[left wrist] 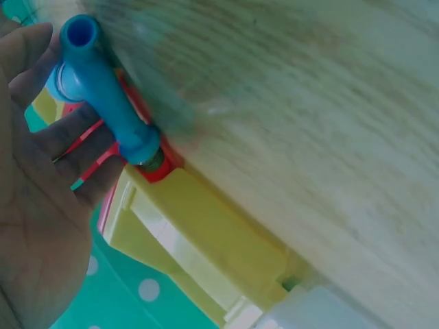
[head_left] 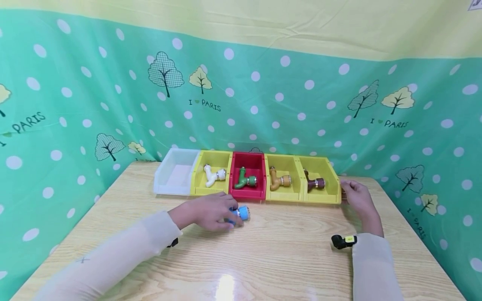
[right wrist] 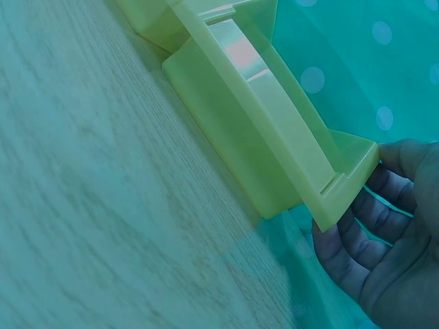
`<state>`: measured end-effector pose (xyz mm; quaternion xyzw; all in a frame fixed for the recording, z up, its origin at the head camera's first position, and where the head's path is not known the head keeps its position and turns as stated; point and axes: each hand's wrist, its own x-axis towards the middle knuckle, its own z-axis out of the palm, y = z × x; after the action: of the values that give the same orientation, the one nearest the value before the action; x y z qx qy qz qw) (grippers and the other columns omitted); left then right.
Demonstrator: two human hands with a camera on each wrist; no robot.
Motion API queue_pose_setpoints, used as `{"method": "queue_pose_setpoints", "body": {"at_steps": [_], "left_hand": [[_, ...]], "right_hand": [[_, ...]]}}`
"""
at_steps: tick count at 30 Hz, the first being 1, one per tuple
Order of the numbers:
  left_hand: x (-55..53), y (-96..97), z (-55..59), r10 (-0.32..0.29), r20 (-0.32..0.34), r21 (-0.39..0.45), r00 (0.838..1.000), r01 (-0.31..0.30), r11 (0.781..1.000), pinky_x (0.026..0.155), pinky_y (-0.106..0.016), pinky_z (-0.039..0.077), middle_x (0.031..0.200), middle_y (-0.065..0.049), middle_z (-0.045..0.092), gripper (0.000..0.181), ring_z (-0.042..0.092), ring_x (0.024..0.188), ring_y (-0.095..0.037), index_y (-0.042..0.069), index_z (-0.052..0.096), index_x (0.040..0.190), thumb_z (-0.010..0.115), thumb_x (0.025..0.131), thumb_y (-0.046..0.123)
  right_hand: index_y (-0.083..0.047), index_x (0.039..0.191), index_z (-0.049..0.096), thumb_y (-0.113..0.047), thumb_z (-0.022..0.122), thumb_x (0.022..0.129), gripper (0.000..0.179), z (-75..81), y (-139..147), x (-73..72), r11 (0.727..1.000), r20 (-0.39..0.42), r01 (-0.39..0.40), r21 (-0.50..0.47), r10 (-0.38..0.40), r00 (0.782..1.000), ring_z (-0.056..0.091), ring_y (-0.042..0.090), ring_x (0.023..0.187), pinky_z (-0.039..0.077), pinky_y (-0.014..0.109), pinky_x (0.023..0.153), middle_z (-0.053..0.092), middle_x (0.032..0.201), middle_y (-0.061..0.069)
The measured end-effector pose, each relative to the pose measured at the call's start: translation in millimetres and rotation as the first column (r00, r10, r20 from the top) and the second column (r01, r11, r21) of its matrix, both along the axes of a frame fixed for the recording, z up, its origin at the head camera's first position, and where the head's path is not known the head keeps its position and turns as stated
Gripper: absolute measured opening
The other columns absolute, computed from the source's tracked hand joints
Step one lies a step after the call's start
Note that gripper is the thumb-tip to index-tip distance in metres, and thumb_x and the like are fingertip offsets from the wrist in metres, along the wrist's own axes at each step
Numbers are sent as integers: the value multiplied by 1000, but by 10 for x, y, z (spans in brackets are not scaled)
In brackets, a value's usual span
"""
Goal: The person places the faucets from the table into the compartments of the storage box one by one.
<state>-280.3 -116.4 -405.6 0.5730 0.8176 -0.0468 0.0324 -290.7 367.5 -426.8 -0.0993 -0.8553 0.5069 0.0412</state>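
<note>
My left hand (head_left: 216,212) holds a blue tap (head_left: 244,212) on the tabletop, in front of the red bin (head_left: 248,194). In the left wrist view the blue tap (left wrist: 113,103) shows its round spout opening, and its body lies across my fingers. At the right end of the bin row, my right hand (head_left: 359,200) grips the outer side of the last yellow bin (head_left: 333,197). The right wrist view has thumb and fingertips (right wrist: 328,243) at the side wall of this yellow bin (right wrist: 233,130).
From left to right stand a translucent white bin (head_left: 175,188) with nothing inside, then bins with a white tap (head_left: 214,175), a green tap (head_left: 245,179), an orange-brown tap (head_left: 279,179) and a dark brown tap (head_left: 314,182). A patterned green curtain (head_left: 263,96) hangs behind the wooden table (head_left: 278,251).
</note>
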Motion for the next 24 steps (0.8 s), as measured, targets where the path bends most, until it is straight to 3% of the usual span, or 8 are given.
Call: {"method": "queue_pose_setpoints", "body": {"at_steps": [10,24], "left_hand": [[5,53,-34,-7,-63,-30,998,5,1000,95,-37,44,110,5,54,22,46,100,-13,40,63,122,50,106,45],[-6,71,-39,-9,-85,-60,996,4,998,92,-35,42,106,6,50,21,44,98,-12,41,61,121,49,106,47]], "right_hand": [[5,136,52,-46,37,110,59,-3,2,8,1000,-9,-1,-1,1,1000,60,12,96,60,31,81,55,130,22],[4,143,49,-43,37,111,59,-2,5,17,1000,-14,-6,3,6,1000,60,11,96,60,32,82,54,133,23]]}}
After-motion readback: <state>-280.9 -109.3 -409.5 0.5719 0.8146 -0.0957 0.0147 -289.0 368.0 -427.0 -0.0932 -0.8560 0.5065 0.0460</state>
